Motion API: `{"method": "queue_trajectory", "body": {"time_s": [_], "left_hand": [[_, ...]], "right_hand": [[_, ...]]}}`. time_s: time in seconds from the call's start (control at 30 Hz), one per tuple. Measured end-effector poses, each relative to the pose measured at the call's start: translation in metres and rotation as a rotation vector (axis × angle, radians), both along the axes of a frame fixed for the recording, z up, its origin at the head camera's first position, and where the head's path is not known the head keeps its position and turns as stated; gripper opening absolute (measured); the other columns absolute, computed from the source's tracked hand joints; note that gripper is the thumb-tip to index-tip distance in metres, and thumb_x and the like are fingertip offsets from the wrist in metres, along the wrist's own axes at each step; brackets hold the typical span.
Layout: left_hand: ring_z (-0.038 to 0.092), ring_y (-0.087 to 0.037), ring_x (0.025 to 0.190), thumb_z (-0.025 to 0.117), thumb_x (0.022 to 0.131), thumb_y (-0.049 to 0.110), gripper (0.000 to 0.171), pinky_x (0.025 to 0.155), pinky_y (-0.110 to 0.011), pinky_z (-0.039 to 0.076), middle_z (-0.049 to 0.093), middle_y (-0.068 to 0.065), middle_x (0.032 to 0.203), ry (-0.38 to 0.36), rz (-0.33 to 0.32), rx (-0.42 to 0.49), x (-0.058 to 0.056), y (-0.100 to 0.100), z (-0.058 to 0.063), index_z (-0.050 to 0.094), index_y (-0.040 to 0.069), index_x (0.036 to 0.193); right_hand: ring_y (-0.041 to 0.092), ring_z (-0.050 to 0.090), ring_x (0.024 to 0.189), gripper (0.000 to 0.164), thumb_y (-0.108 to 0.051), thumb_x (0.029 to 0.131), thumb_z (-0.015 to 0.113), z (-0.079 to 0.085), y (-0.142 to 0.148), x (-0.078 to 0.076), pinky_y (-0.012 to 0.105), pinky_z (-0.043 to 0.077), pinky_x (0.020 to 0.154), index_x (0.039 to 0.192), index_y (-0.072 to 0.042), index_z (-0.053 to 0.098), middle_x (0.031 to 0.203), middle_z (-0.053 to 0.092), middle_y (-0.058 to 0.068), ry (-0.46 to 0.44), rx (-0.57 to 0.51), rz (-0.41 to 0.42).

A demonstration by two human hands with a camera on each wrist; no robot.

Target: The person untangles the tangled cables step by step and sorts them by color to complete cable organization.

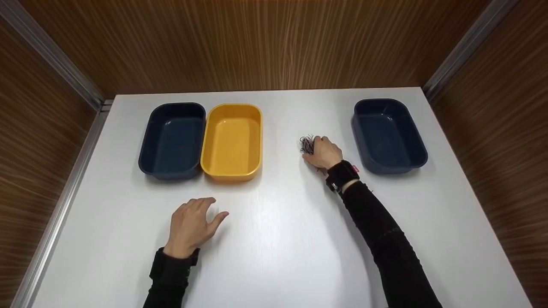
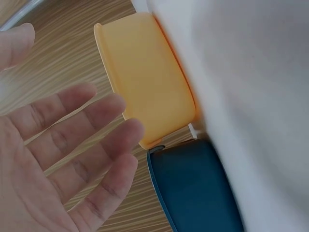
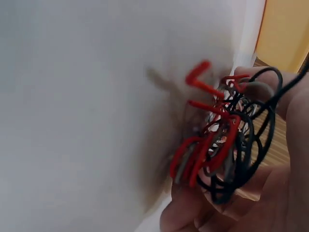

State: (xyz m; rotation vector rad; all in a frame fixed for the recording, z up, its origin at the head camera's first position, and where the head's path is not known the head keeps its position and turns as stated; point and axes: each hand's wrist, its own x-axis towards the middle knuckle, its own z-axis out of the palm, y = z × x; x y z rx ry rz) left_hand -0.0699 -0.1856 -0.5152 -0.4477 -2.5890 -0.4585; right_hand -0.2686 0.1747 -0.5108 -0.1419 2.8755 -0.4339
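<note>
My right hand grips a tangled bundle of thin wires over the white table, between the yellow bin and the right-hand blue bin. Red, black and grey strands of the wires show between thumb and fingers in the right wrist view. Held over the front left of the table, my left hand has nothing in it, its fingers spread and thumb apart. Nearest to it are the yellow bin and the left blue bin.
On the left, a dark blue bin stands side by side with the yellow one; no contents show in any of the bins. Wood-grain panels wall the white table at the back and both sides.
</note>
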Motion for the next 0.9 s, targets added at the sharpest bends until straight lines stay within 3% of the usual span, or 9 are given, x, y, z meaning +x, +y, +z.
{"method": "queue_trajectory", "body": {"time_s": [0.33,0.57,0.73,0.9], "left_hand": [[0.069,-0.029,0.076,0.078,0.081,0.044,0.042,0.063,-0.040,0.055,0.075,-0.010,0.090,-0.048,0.001,-0.016,0.003,0.001,-0.001,0.072,0.006,0.097],[0.069,-0.028,0.073,0.078,0.082,0.040,0.037,0.061,-0.039,0.055,0.075,-0.009,0.088,-0.054,-0.015,0.001,0.004,0.002,-0.001,0.072,0.007,0.098],[0.071,-0.025,0.078,0.078,0.084,0.035,0.033,0.064,-0.038,0.057,0.075,-0.007,0.090,-0.089,-0.046,0.065,0.001,0.007,0.006,0.072,0.008,0.102],[0.070,-0.024,0.085,0.076,0.087,0.028,0.031,0.067,-0.038,0.057,0.073,-0.009,0.094,-0.126,-0.086,0.195,-0.007,0.021,0.020,0.071,0.006,0.109]], "right_hand": [[0.046,0.064,0.103,0.046,-0.030,0.085,0.060,-0.001,0.006,-0.001,0.057,0.053,0.085,0.115,0.005,0.056,0.112,0.065,0.027,-0.017,-0.045,0.007],[0.046,0.064,0.100,0.045,-0.033,0.085,0.060,0.000,0.010,0.003,0.056,0.053,0.082,0.110,0.004,0.057,0.109,0.066,0.028,-0.007,-0.037,0.016],[0.044,0.065,0.098,0.045,-0.036,0.086,0.062,0.004,0.013,0.011,0.055,0.053,0.081,0.109,0.002,0.058,0.106,0.066,0.026,0.030,-0.081,0.028],[0.045,0.065,0.101,0.053,-0.037,0.087,0.065,0.018,0.014,0.024,0.055,0.053,0.084,0.119,0.004,0.057,0.109,0.066,0.028,0.098,-0.170,0.061]]}}
